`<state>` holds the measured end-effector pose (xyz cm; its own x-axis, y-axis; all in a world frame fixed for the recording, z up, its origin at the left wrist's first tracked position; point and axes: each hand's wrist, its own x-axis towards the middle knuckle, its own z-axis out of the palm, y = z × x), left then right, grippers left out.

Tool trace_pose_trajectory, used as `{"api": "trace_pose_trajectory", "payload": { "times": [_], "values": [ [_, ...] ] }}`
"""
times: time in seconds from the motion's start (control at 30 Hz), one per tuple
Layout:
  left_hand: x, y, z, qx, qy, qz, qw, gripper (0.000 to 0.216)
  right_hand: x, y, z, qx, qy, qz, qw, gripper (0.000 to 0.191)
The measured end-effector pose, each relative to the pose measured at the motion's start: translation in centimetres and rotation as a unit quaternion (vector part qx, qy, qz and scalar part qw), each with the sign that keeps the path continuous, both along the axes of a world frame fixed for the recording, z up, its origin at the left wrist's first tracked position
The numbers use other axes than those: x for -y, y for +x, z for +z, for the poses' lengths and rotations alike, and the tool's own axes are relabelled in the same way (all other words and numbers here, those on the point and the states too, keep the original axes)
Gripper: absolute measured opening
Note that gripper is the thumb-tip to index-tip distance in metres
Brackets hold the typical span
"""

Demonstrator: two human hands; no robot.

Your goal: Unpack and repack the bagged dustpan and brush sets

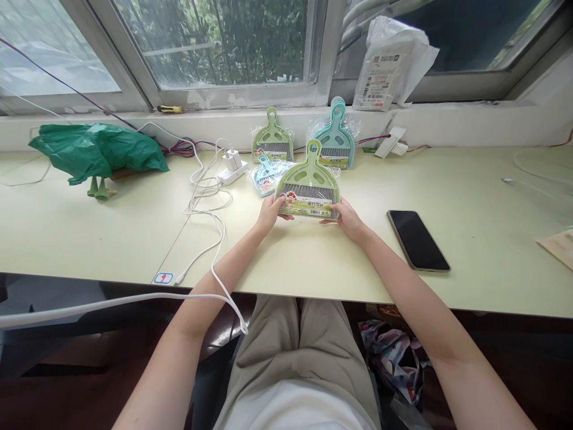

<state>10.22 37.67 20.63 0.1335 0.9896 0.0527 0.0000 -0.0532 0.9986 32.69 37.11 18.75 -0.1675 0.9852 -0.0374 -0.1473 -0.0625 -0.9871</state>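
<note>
Between my hands is a green dustpan and brush set (308, 179) in clear wrapping, held upright just above the table with its label facing me. My left hand (270, 214) grips its lower left corner, thumb on the front and fingers beneath. At the lower right corner my right hand (347, 217) pinches it the same way. Behind it, a blue set (265, 173) lies on the table, partly covered. Farther back, another green set (272, 138) leans on the wall, beside a row of blue-green sets (336, 132), one behind another.
A black phone (418, 240) lies to the right on the pale table (483, 239). White cables (203, 203) and a power strip (233, 172) sit on the left, near a green plastic bag (96, 149). A box cutter (170, 109) and white package (382, 71) rest on the sill.
</note>
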Motion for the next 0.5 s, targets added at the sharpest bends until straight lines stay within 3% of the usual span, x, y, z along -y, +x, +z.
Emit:
{"api": "trace_pose_trajectory", "payload": {
  "times": [0.27,0.5],
  "values": [
    [0.1,0.2,0.0,0.016,0.002,0.008,1.000,0.023,-0.3,0.5,0.3,0.063,0.026,0.011,0.998,0.038],
    [0.1,0.2,0.2,0.028,-0.009,0.009,1.000,0.020,-0.4,2.3,1.3,0.087,0.061,0.065,0.992,0.035]
  ]
}}
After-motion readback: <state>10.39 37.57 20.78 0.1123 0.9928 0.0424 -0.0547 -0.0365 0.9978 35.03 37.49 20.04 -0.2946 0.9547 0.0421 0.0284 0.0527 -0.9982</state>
